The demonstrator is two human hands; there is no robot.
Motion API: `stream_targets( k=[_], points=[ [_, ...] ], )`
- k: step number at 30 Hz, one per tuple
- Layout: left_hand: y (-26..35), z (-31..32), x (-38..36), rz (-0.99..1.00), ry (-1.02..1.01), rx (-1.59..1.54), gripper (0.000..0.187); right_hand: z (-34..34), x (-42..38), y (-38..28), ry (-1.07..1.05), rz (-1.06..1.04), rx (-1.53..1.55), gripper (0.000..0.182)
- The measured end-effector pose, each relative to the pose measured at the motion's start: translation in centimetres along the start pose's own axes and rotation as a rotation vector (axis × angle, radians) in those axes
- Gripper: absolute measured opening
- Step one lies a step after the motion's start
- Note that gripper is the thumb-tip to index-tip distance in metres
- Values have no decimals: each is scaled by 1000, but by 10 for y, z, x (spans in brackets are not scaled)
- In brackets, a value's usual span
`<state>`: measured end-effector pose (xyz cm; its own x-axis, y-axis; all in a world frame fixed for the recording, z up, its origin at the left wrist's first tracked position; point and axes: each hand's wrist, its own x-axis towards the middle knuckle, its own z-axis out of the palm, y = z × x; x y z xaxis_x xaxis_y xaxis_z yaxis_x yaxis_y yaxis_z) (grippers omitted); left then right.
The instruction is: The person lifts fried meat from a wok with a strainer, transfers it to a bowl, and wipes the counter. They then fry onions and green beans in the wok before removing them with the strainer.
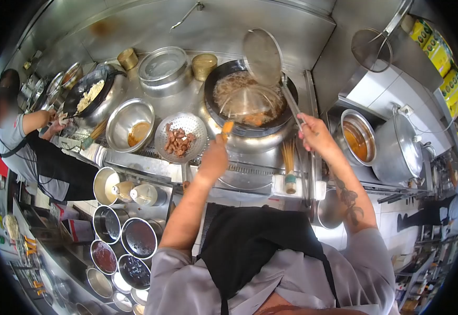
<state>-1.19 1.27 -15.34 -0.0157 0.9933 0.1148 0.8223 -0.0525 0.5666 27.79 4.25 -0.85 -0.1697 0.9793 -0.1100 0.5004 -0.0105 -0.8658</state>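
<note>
right hand gripping ladle handle, bowl up-left beyond it | left hand gripping orange-handled tool | wok just ahead, between both

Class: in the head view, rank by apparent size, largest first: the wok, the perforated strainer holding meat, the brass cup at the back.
1. wok
2. perforated strainer
3. brass cup

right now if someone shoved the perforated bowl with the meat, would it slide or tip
The perforated bowl looks like thin, stiff metal, so probably light and quick to slide on the steel counter. Its rounded bottom suggests it may rock or tip. The meat sits in a small pile, adding little weight, and its long handle could swing it round.
</note>
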Motion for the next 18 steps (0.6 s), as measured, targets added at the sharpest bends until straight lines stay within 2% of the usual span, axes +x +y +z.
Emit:
stream_targets(
  k=[2, 4, 6, 7, 9, 11, 14, 18],
  points=[
    [-19, -7, 20, 62, 0, -66, 33, -20, 2, 18, 96, -72, -126, 41],
    [-26, -19, 38, 129, -2, -132, 36, -30, -2, 26, 132, -45, -127, 42],
    [-21, -38, 50, -237, -280, -472, 31, -38, -5, 37, 143, 21, -88, 43],
    [-17, -44, 54, -227, -285, -465, 31, -39, -7, 43, 154, 23, -82, 43],
    [-9, -54, 60, -439, -383, -762, 23, -38, -12, 55, 88, 120, -2, 43],
    [-3, -57, 64, -470, -447, -731, 24, -33, -16, 65, 57, 151, 44, 43],
    [-4, -46, 67, -507, -595, -799, 26, -25, -20, 66, 0, 367, 324, 38],
    [-3, -25, 67, -554, -612, -878, 26, -25, -22, 66, 10, 383, 522, 35]
  ],
)
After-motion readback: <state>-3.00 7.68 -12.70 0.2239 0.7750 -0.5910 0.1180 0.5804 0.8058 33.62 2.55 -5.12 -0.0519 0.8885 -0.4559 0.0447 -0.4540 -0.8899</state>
